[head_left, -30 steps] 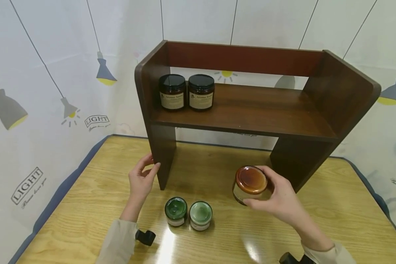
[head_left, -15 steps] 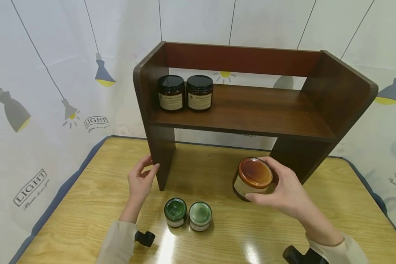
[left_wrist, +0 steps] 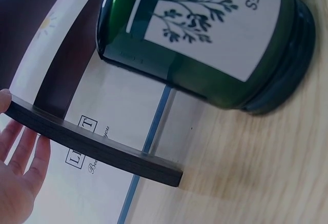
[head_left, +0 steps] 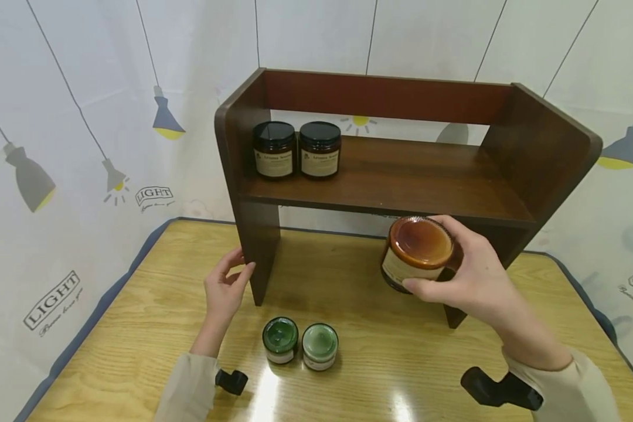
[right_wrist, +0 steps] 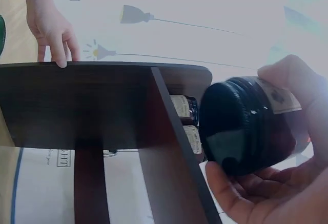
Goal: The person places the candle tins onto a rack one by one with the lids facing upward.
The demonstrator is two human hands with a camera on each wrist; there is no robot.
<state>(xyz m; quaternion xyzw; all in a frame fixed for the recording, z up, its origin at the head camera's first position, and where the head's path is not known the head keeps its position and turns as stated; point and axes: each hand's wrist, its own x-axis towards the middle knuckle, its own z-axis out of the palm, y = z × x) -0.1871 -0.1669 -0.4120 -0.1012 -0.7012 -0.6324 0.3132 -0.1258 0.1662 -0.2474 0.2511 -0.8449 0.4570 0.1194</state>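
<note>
Right hand (head_left: 477,281) grips the brown jar (head_left: 422,240), thumb on the near side, fingers round the far side. Jar is in the air, off to the left of that palm, upside down: amber base up, black lid (right_wrist: 223,126) down. Long axis nearer vertical than flat, with some tilt; exact lean hard to tell.

Key relation: the shelf board (head_left: 427,170) lies ahead of and above the right fingers. Jar overlaps its front edge in the head view; can't tell contact. Right hand is the nearer one.

Two dark jars (head_left: 298,151) stand lid up on the board, ahead and left of the right fingers.

Left hand (head_left: 225,290) holds the side panel (head_left: 264,252) between thumb and fingers. Two green jars (head_left: 302,343) sit right of it, nearer the person, on the table (head_left: 369,375).
</note>
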